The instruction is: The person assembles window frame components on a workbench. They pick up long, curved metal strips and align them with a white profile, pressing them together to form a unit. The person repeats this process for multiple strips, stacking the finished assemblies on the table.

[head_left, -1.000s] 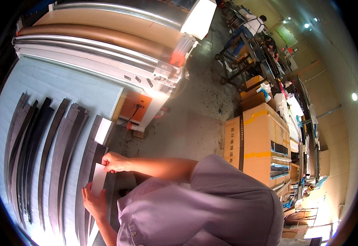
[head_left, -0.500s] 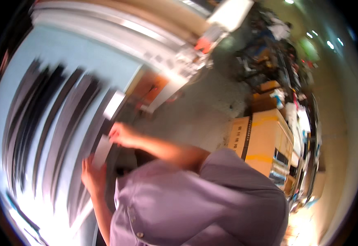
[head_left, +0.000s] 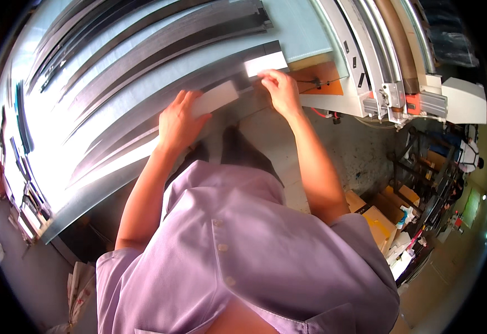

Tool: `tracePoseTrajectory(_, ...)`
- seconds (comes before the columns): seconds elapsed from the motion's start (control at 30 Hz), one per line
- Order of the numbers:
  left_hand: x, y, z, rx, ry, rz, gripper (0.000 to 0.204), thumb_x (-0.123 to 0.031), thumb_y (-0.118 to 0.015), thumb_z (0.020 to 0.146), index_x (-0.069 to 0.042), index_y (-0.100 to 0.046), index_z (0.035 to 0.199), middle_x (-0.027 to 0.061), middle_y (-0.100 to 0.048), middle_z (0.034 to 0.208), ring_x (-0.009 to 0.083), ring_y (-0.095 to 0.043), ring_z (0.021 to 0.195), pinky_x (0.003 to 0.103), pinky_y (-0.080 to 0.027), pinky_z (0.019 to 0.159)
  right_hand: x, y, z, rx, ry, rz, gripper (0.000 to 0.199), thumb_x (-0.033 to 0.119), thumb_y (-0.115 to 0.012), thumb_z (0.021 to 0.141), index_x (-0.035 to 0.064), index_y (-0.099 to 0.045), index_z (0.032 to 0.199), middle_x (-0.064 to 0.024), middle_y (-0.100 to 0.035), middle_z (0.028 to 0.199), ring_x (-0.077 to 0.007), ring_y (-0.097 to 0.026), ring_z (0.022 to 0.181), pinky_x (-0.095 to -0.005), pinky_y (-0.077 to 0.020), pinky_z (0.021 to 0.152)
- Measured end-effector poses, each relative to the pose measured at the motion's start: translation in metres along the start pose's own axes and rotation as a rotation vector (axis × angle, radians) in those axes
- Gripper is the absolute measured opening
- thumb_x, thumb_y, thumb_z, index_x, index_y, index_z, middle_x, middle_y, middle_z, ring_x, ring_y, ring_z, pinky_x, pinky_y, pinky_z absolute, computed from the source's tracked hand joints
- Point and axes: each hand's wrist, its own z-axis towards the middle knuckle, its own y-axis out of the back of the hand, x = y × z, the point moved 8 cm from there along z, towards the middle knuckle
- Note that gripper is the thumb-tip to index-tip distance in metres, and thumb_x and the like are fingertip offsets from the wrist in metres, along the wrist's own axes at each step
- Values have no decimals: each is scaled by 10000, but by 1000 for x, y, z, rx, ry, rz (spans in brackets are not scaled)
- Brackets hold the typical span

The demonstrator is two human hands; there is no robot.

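Dark grey flat strips lie side by side on a light blue tabletop (head_left: 305,39). Across the nearest dark strip (head_left: 207,78) are two white rectangular pieces. My left hand (head_left: 179,123) grips the end of the left white piece (head_left: 219,98), fingers over its top and thumb at its near edge. At the near edge of the other white piece (head_left: 266,64), my right hand (head_left: 282,93) has its thumb and fingers drawn together in a pinch. Whatever lies between those fingertips, if anything, is too small to make out.
A machine rail (head_left: 385,53) with a metal carriage (head_left: 394,97) borders the table's right end. An orange panel (head_left: 324,79) with a dark cable sits beside it. Cardboard boxes (head_left: 380,222) stand on the floor at right. More dark strips (head_left: 199,28) cover the far side.
The view has swung left, so the table and strips now run across the front. My left hand stays at the left white piece; my right fingers now touch the right one's edge.
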Motion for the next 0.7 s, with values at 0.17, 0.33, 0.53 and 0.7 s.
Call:
tracePoseTrajectory(0.17,-2,-24,34,-27,-57,-33,469,-196,-789,762,-62,-603,1171,131,-616,1076,354,-628,995,422,-520,841,12,-23,43,142,261,-198,248,129,-685,865,224,-757,1083,-45,-637,885,-241,-618,865,-347,-484,773)
tracePoseTrajectory(0.33,6,-42,46,-58,-76,-23,461,-179,-798,738,-46,-617,1141,137,-614,1051,345,-612,1006,418,-510,871,-4,-32,49,116,305,-185,294,192,-757,804,284,-763,1083,-16,-580,796,-217,-589,814,-358,-425,750)
tracePoseTrajectory(0.53,10,-47,49,-66,-79,-9,464,-152,-808,715,-52,-628,1130,127,-610,1038,339,-600,1010,417,-504,886,-1,-32,49,172,228,-179,337,180,-785,792,248,-759,1121,6,-517,779,-162,-550,825,-338,-368,871)
tracePoseTrajectory(0.7,8,-47,51,-57,-84,6,465,-138,-813,707,-60,-631,1128,123,-607,1041,337,-598,1009,419,-505,885,-1,-31,49,151,227,-203,374,181,-819,752,259,-762,1113,13,-513,780,-159,-546,827,-345,-366,876)
